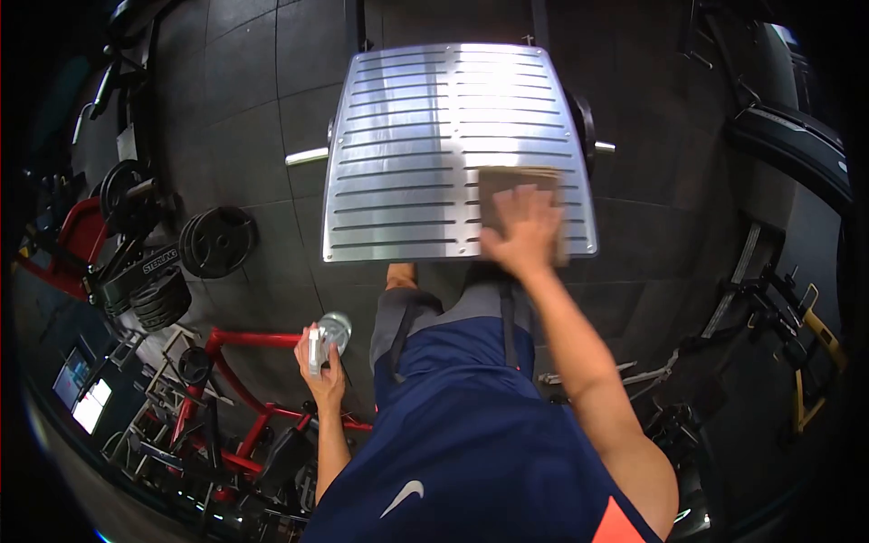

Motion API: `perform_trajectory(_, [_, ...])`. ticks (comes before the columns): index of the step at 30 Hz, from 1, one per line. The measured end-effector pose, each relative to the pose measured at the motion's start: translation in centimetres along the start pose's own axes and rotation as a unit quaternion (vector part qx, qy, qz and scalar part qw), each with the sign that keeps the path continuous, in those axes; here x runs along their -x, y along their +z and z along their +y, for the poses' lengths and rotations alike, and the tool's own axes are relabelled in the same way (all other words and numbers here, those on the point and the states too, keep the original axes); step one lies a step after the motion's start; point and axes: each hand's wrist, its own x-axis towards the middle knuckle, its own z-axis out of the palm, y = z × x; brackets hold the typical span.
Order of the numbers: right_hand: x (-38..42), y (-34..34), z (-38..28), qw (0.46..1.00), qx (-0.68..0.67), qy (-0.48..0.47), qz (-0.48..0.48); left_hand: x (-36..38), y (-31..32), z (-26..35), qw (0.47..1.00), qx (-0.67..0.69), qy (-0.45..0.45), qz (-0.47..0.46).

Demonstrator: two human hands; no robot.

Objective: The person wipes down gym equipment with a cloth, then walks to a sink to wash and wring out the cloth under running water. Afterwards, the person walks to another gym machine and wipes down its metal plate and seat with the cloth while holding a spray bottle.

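Note:
A ribbed metal foot plate [389, 204] of a gym machine, with dark slots across it, lies in front of me. My right hand [525, 222] rests flat, fingers spread, on a folded brown cloth [491, 188] at the plate's near right part. The palm and fingers cover much of the cloth. Lower left, away from the plate, my left hand [323, 366] is closed around a clear spray bottle [338, 328] with a white top. Part of the bottle is hidden by the fingers.
Weight plates [217, 242] lean at the left beside a rack. A red machine frame [258, 338] is close to my left hand. Metal bar ends [308, 157] stick out from under the foot plate. A yellow-framed machine [822, 326] stands at the right on the dark tiled floor.

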Motion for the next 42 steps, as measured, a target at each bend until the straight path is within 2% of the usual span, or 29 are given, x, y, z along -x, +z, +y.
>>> perform_trajectory(1, [0.1, 1.6, 3.4, 0.995, 0.028, 0.079, 0.049, -1.3, -0.7, -0.9, 0.999, 0.024, 0.014, -0.022])
perform_trajectory(3, [-1.6, 2.0, 4.5, 0.966, 0.052, 0.248, 0.05, -3.2, -1.4, -2.5, 0.993, 0.114, -0.017, -0.041])
perform_trajectory(4, [-2.7, 2.5, 2.7, 0.961, 0.064, 0.264, 0.057, -3.5, -1.9, -3.8, 0.99, 0.133, -0.017, -0.047])
perform_trajectory(6, [-5.5, 4.4, -3.6, 0.949, 0.084, 0.294, 0.076, -3.8, -3.1, -5.7, 0.996, 0.066, 0.022, -0.054])
perform_trajectory(8, [-6.9, 6.8, -13.2, 0.985, 0.021, 0.112, 0.133, -3.4, -4.6, -6.3, 0.997, 0.032, 0.036, -0.061])
perform_trajectory(9, [-7.3, 7.9, -18.6, 0.993, -0.02, 0.047, 0.11, -3.2, -4.9, -6.9, 0.997, 0.032, 0.025, -0.064])
perform_trajectory(10, [-6.9, 6.1, -24.0, 0.998, -0.009, -0.067, -0.011, -3.0, -5.2, -7.7, 0.996, 0.022, 0.03, -0.076])
perform_trajectory(11, [-6.5, 7.5, -27.4, 0.983, -0.034, -0.178, -0.001, -2.9, -5.6, -8.7, 0.995, 0.012, 0.038, -0.087])
perform_trajectory(14, [-4.4, 12.3, -26.0, 0.936, -0.15, -0.307, 0.082, -2.8, -6.1, -10.7, 0.995, 0.024, 0.017, -0.1])
perform_trajectory(16, [-2.6, 8.5, -19.6, 0.954, -0.114, -0.273, 0.04, -2.5, -6.0, -11.7, 0.993, 0.058, -0.031, -0.095])
perform_trajectory(17, [-2.1, 4.0, -16.3, 0.981, -0.064, -0.183, -0.032, -2.7, -6.2, -11.7, 0.993, 0.032, -0.003, -0.11])
perform_trajectory(18, [-1.7, 3.7, -12.0, 0.993, -0.021, -0.107, 0.035, -2.8, -6.1, -11.9, 0.994, 0.023, -0.004, -0.111])
perform_trajectory(19, [-2.0, 2.7, -7.7, 0.999, 0.023, -0.017, 0.026, -2.6, -6.0, -12.2, 0.993, 0.013, -0.007, -0.116])
perform_trajectory(20, [-2.4, 3.3, -3.4, 0.993, 0.068, 0.077, 0.049, -2.6, -5.9, -12.4, 0.993, 0.002, -0.007, -0.121])
perform_trajectory(22, [-5.8, 4.8, 2.6, 0.95, 0.063, 0.29, 0.093, -2.6, -5.5, -12.4, 0.992, 0.016, -0.036, -0.12])
perform_trajectory(24, [-12.0, 6.7, 0.9, 0.878, 0.103, 0.456, 0.104, -2.5, -4.8, -11.5, 0.989, 0.043, -0.092, -0.111])
perform_trajectory(25, [-14.6, 6.9, -2.4, 0.882, 0.109, 0.45, 0.086, -2.6, -4.5, -10.7, 0.988, 0.035, -0.092, -0.118])
perform_trajectory(26, [-16.5, 7.5, -6.5, 0.919, 0.092, 0.377, 0.069, -3.0, -4.3, -9.9, 0.988, 0.024, -0.09, -0.125])
perform_trajectory(27, [-17.3, 7.4, -11.7, 0.967, 0.095, 0.226, 0.066, -3.5, -4.1, -9.0, 0.987, 0.013, -0.087, -0.132])
perform_trajectory(28, [-18.4, 11.1, -15.6, 0.984, 0.022, 0.083, 0.159, -3.9, -3.8, -8.0, 0.986, 0.001, -0.086, -0.139])
perform_trajectory(29, [-19.1, 12.8, -20.7, 0.994, 0.021, -0.016, 0.108, -4.3, -3.4, -7.0, 0.986, -0.001, -0.078, -0.144])
perform_trajectory(30, [-19.0, 9.8, -25.4, 0.993, 0.021, -0.112, 0.01, -4.8, -3.1, -5.8, 0.985, 0.002, -0.082, -0.149])
perform_trajectory(32, [-16.6, 12.0, -26.7, 0.936, -0.141, -0.323, -0.007, -6.3, -2.4, -3.5, 0.984, 0.008, -0.085, -0.158])
perform_trajectory(35, [-14.6, 9.6, -19.5, 0.924, -0.211, -0.316, -0.036, -7.7, -1.7, -1.0, 0.982, -0.007, -0.086, -0.166])
perform_trajectory(37, [-14.6, 5.5, -11.2, 0.979, -0.133, -0.151, -0.04, -8.4, -1.3, 0.5, 0.98, -0.003, -0.101, -0.172])
perform_trajectory(38, [-14.9, 4.0, -7.1, 0.997, -0.058, -0.06, -0.002, -8.8, -1.0, 0.9, 0.979, -0.004, -0.1, -0.176])
perform_trajectory(40, [-16.2, 5.2, 1.9, 0.993, 0.019, 0.102, 0.057, -9.5, -1.0, 1.2, 0.977, -0.006, -0.093, -0.192])
perform_trajectory(41, [-17.6, 5.5, 4.6, 0.975, 0.066, 0.199, 0.072, -10.3, -1.4, 1.6, 0.969, -0.023, -0.088, -0.229])
perform_trajectory(42, [-19.9, 5.3, 4.4, 0.944, 0.104, 0.311, 0.034, -11.2, -2.1, 2.0, 0.961, -0.024, -0.08, -0.264])
